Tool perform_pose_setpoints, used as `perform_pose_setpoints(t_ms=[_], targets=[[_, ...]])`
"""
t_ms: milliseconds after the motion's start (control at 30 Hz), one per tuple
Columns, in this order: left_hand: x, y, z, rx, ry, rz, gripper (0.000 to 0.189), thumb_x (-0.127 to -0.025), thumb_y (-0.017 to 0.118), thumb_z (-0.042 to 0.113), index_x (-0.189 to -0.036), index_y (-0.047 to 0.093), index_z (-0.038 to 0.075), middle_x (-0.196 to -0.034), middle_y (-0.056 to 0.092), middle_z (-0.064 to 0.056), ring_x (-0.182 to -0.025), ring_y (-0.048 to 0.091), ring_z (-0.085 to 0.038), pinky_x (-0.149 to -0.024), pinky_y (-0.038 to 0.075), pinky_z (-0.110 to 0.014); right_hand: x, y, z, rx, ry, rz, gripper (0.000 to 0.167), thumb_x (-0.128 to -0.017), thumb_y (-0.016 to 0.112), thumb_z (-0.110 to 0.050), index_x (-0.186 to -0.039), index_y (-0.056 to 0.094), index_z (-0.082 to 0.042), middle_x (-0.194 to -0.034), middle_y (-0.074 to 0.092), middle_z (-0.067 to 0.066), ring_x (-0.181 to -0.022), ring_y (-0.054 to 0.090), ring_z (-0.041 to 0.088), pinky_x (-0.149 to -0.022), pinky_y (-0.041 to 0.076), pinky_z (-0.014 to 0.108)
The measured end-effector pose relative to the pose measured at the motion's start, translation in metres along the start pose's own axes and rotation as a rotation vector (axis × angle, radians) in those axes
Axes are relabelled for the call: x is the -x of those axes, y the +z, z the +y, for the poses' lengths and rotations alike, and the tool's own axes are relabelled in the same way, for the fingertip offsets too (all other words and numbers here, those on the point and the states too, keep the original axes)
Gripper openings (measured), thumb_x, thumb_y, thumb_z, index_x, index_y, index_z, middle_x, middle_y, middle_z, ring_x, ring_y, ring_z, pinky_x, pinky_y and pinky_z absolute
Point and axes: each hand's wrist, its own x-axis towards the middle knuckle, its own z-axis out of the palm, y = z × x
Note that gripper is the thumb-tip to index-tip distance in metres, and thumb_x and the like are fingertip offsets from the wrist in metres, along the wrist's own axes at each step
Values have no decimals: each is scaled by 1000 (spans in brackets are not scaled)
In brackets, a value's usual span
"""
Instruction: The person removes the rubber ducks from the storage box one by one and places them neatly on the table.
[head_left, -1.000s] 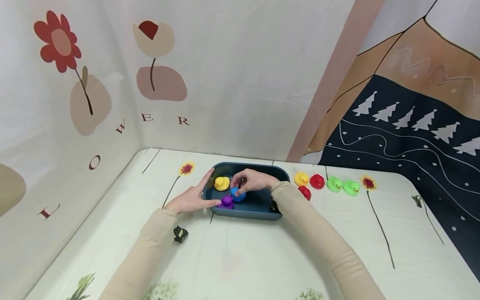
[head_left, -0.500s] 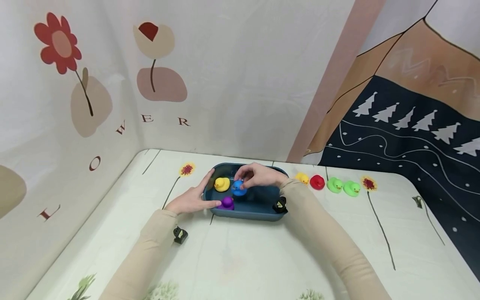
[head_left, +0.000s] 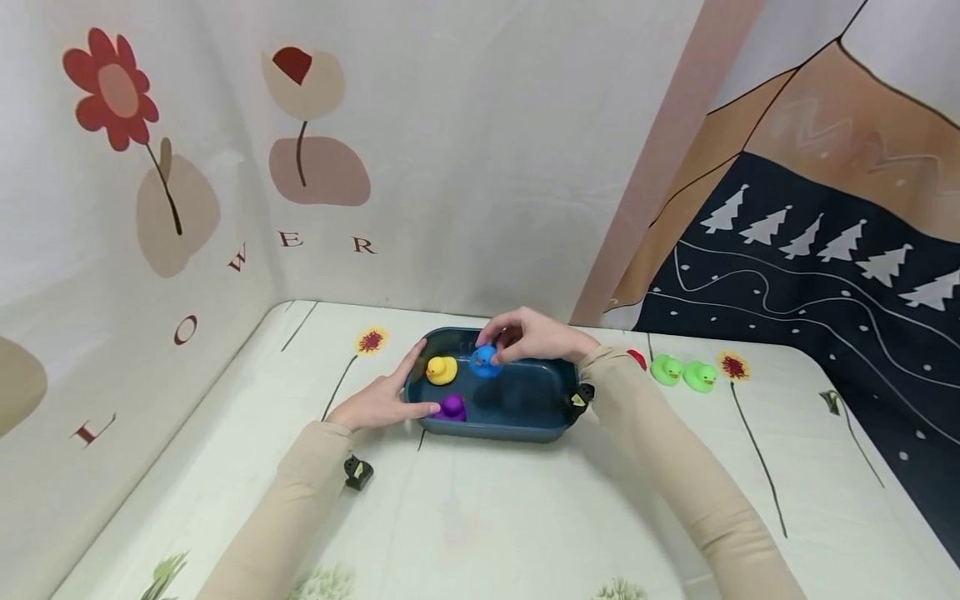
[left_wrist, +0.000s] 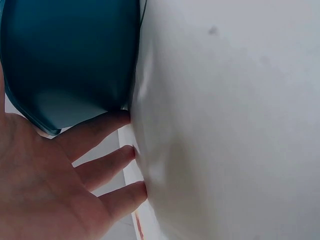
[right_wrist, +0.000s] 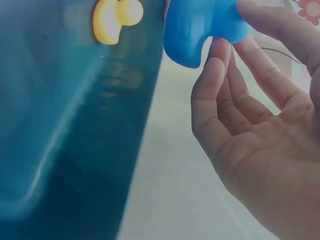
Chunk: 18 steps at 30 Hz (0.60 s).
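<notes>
My right hand [head_left: 536, 336] pinches a blue rubber duck [head_left: 486, 361] by its head between thumb and fingers, raised over the far side of a dark blue basin [head_left: 480, 431]. The right wrist view shows that duck [right_wrist: 187, 30] close up, its body hanging below the fingertips. At the basin's left end, my left hand [head_left: 382, 402] lies against the outside with fingers extended, its thumb over the near rim by a purple duck [head_left: 452, 407]. A yellow duck [head_left: 442, 370] sits inside at the left. In the left wrist view straight fingers [left_wrist: 107, 162] spread beside the basin [left_wrist: 70, 60].
To the right on the white tablecloth are two green ducks [head_left: 682, 372] and part of a red duck [head_left: 637, 358], mostly behind the right sleeve. A small black device [head_left: 358, 472] shows beside the left sleeve, another [head_left: 581, 398] near the right wrist. A printed curtain [head_left: 465, 167] rises behind.
My right hand has lifted the blue duck up and moved it right and away from the purple duck. The right sleeve now covers the yellow duck outside the basin. The left hand stays put.
</notes>
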Motion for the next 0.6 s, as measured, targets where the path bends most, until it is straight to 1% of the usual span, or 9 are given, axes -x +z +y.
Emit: perform_pose_setpoints(t_ms=[100, 167, 233, 333, 400, 467, 567, 600], targets=[[0, 1, -1, -4, 4, 1, 106, -82, 67, 58, -156, -5, 30, -151, 27, -27, -115, 50, -43, -95, 36, -61, 5, -2, -4, -1, -3, -2, 26, -87, 70, -6, -113, 67, 0, -94, 64, 8, -81, 58, 24, -76, 49, 33], [0, 1, -2, -6, 7, 2, 107, -83, 67, 58, -156, -5, 30, -151, 27, -26, -110, 52, -40, -94, 38, -59, 9, -4, -6, 4, -8, 3, 26, -88, 70, -6, -113, 67, -1, -93, 64, 9, -82, 58, 24, -76, 49, 33], [0, 2, -2, -8, 9, 1, 107, -83, 68, 57, -156, -5, 30, -150, 30, -27, -102, 53, -37, -90, 41, -56, 15, -7, -8, 10, -13, 15, 26, -88, 70, -7, -113, 67, -2, -93, 63, 10, -83, 58, 25, -76, 49, 34], [-1, 2, -3, -13, 14, 0, 107, -83, 68, 56, -156, -6, 30, -146, 36, -28, -89, 54, -31, -81, 44, -47, 27, -13, -10, 9, -8, 41, 26, -88, 70, -7, -113, 67, -3, -94, 63, 9, -85, 58, 26, -76, 50, 35], [-1, 2, -2, -9, 9, -3, 107, -83, 68, 56, -155, -7, 31, -132, 49, -28, -80, 52, -28, -73, 42, -42, 34, -17, -10, 7, -6, 52, 26, -88, 70, -7, -114, 67, -3, -96, 63, 10, -87, 58, 27, -77, 50, 36], [-2, 2, -2, -7, 2, -6, 107, -83, 68, 56, -155, -7, 33, -113, 58, -24, -75, 51, -25, -68, 40, -39, 41, -21, -9, 7, -2, 60, 26, -88, 70, -7, -114, 67, -3, -98, 63, 9, -88, 58, 27, -78, 51, 36], [-2, 1, -2, -6, -10, -9, 107, -83, 69, 56, -155, -7, 34, -93, 57, -16, -71, 48, -25, -65, 38, -38, 50, -26, -8, 12, -1, 67, 26, -88, 70, -7, -114, 67, -2, -101, 63, 10, -90, 58, 28, -80, 51, 36], [-2, 0, -1, -9, -11, -9, 107, -83, 68, 56, -155, -7, 34, -92, 57, -16, -72, 48, -25, -66, 38, -38, 53, -28, -7, 12, 0, 72, 26, -88, 70, -6, -114, 67, -1, -102, 63, 10, -90, 58, 28, -81, 51, 36]])
